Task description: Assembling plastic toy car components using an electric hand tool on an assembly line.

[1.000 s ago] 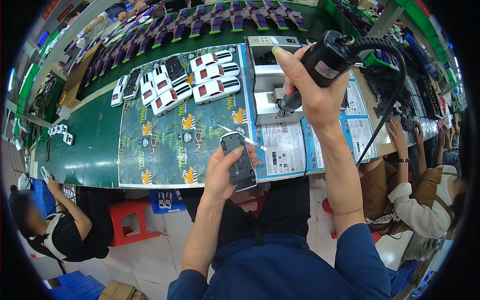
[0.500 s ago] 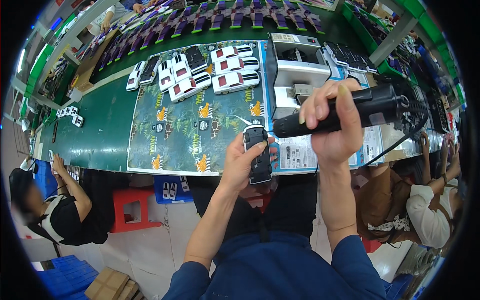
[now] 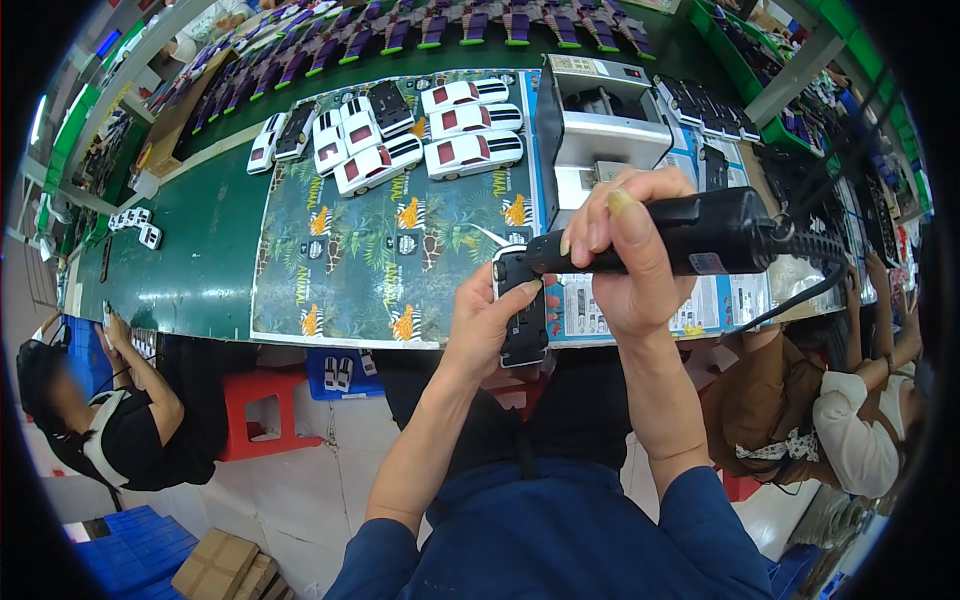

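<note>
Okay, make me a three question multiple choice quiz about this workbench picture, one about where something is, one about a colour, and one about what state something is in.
1. Where is the tip of the black electric screwdriver?
A. On the underside of the toy car
B. Inside the grey machine
C. Lying on the green bench

2. What colour are the bodies of the finished toy cars at the far end of the printed mat?
A. Yellow
B. White
C. Blue

3. How is the car in the left hand turned?
A. Wheels down
C. Dark underside up
B. Split in two

Answers: 1 A, the tip in the right hand meets the held car's top end. 2 B, white shells with red windows. 3 C, the dark base faces the camera.
</note>
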The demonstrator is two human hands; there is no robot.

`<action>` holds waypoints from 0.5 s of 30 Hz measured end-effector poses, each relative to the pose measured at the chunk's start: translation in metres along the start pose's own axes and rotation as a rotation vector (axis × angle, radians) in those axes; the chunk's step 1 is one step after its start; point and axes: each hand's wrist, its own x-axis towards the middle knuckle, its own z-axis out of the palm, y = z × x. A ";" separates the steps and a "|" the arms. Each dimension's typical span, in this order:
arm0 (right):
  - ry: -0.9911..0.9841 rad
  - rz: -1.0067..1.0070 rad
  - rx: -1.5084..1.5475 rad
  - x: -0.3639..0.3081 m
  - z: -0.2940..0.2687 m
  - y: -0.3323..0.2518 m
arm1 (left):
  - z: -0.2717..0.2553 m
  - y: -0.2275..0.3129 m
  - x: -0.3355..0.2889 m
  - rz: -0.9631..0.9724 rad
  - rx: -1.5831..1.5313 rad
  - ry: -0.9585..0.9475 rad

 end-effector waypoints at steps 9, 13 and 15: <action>-0.149 0.079 0.017 0.005 -0.002 0.009 | -0.002 0.003 0.000 -0.051 0.012 0.020; -0.244 0.109 -0.054 0.010 -0.006 0.007 | -0.004 0.008 0.002 -0.089 0.008 0.019; -0.237 0.131 -0.049 0.011 -0.008 0.007 | -0.004 0.007 0.003 -0.091 0.013 0.009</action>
